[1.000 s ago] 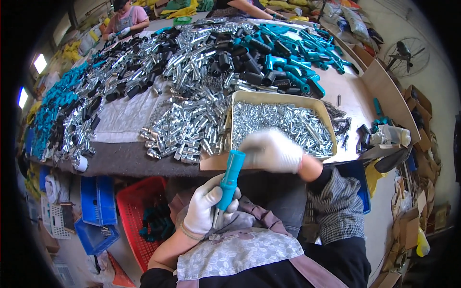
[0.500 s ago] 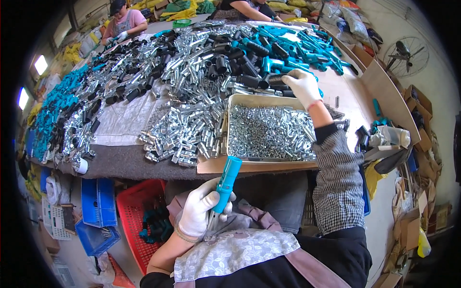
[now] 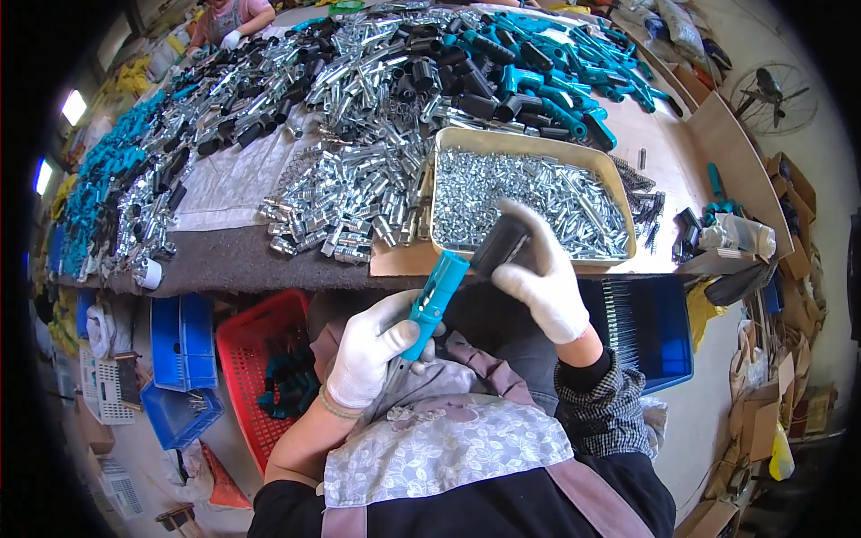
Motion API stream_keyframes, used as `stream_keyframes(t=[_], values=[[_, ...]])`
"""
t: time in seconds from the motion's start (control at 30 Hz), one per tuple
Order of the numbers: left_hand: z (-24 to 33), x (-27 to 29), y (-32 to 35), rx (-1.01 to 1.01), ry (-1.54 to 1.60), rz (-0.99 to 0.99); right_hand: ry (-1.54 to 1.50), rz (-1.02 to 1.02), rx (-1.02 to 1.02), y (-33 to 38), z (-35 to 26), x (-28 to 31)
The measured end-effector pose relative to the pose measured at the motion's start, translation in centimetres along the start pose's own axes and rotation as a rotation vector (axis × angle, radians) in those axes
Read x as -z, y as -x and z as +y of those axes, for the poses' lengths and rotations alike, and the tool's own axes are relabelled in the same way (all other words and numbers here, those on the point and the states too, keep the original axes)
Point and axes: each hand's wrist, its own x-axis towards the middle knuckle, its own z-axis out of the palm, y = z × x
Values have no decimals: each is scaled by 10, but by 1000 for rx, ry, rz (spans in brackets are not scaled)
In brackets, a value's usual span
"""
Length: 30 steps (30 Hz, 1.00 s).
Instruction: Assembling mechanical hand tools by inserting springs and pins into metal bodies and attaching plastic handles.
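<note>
My gloved left hand (image 3: 375, 351) is closed round a teal plastic tool body (image 3: 434, 309), a tube with a slot in its side and a metal shank at its lower end. It tilts up and to the right above my lap. In my gloved right hand (image 3: 549, 285) is a black sleeve (image 3: 500, 247), pinched between thumb and fingers. The sleeve sits just right of the tube's upper end; whether they touch I cannot tell. Behind both hands, a cream tray (image 3: 628, 235) of small metal parts stands at the table edge.
Metal fittings (image 3: 345, 202), black sleeves and teal bodies (image 3: 556, 85) are heaped across the table. Loose springs (image 3: 653, 211) lie right of the tray. Below the edge are a red crate (image 3: 240, 377) and blue bins (image 3: 659, 327). Another person (image 3: 235, 22) works at the far left.
My right hand has come back from the heap beyond the tray, bringing a black sleeve to the teal body. The left hand still grips that body. The view has tipped slightly down.
</note>
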Motion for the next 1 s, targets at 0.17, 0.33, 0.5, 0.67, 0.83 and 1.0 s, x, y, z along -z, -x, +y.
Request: stream_keyframes(t=[0.17, 0.33, 0.5, 0.67, 0.83, 1.0], values=[[-3, -5, 7, 92, -94, 4, 126, -26, 151, 1, 13, -5], [-6, -5, 1, 146, 147, -58, 330, -160, 38, 20, 10, -21], [-1, -9, -12, 63, -334, -107, 833, -24, 449, 28, 23, -21], [-19, -10, -13, -169, -861, -112, 718, -302, 266, 26, 0, 7], [-18, -16, -14, -245, -962, -142, 974, 329, 410, 0, -5, 97], [-25, -12, -15, -188, -1017, -139, 1444, 720, -3, 4, 12, 230]])
